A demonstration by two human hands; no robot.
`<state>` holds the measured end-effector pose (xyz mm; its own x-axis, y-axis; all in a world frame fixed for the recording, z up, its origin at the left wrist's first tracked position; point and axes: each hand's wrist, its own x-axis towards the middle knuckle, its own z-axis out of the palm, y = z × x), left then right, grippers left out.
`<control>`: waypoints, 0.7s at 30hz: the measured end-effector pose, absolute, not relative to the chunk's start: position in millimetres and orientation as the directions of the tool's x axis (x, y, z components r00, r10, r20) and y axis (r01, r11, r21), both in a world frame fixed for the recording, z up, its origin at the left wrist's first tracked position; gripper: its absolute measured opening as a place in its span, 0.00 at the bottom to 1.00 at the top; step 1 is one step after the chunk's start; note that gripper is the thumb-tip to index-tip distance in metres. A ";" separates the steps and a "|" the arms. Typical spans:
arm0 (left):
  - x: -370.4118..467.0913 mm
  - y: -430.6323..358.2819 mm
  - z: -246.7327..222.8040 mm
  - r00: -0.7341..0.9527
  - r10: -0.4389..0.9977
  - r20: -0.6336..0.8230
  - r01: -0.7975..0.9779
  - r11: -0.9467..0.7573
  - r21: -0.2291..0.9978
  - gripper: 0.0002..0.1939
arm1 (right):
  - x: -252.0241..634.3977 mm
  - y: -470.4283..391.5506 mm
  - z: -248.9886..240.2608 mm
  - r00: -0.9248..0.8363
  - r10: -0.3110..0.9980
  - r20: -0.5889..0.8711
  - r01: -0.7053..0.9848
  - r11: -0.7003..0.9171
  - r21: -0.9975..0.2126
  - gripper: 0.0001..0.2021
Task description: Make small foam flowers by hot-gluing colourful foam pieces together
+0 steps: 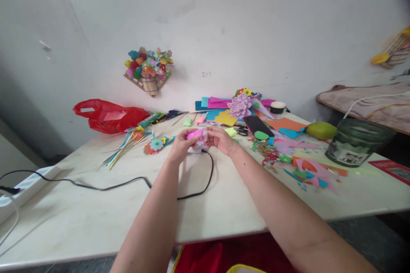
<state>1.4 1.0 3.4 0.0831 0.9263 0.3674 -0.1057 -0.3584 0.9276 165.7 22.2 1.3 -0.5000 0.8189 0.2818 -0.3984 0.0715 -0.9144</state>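
White power strip (35, 190), cut off at left; black cord (96, 188) laid across it, partly hidden by the left forearm (156, 204). Pink pack (194, 135) held near mid-table: left hand (183, 144) half closed around it, right hand (221, 138) pinched at its clear film (205, 135). Pale object (195, 149) beneath mostly covered, hard to make out. Wide room seen between hands and front edge of table (221, 217). Scraps (269, 153) spread to the right; jar (361, 140) stood near the table's right edge.

On white table (219, 215): at far left, red plastic bag (117, 117); nearer, pale strips (122, 149) beside craft flowers (156, 143); at near left, black cable (96, 189); at right, coloured scraps (320, 170), yellow-green fruit (320, 130), dark green jar (355, 140).
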 end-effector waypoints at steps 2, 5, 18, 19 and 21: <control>1.3 0.1 4.2 0.091 0.928 0.360 -0.124 -0.349 0.929 0.20 | 165.6 22.3 0.6 -0.509 0.814 0.281 -0.393 0.070 -0.917 0.14; 0.8 0.1 3.7 0.104 0.926 0.362 -0.142 -0.347 0.927 0.19 | 165.6 22.2 -0.2 -0.516 0.810 0.278 -0.389 0.067 -0.919 0.15; 0.0 -0.4 3.1 0.097 0.928 0.360 -0.163 -0.342 0.925 0.15 | 166.5 23.8 -3.1 -0.539 0.794 0.281 -0.410 0.043 -0.911 0.18; -0.2 -0.1 2.8 0.097 0.928 0.360 -0.164 -0.342 0.925 0.15 | 166.4 23.8 -3.3 -0.537 0.796 0.278 -0.410 0.041 -0.911 0.18; -0.8 0.5 2.1 0.098 0.928 0.359 -0.161 -0.341 0.926 0.15 | 166.2 23.7 -3.5 -0.534 0.800 0.273 -0.408 0.039 -0.912 0.19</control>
<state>-0.8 0.5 2.1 0.0976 0.9282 0.3591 -0.1607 -0.3414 0.9261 166.2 23.7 -3.5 -0.5340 0.8000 0.2735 -0.4084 0.0391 -0.9119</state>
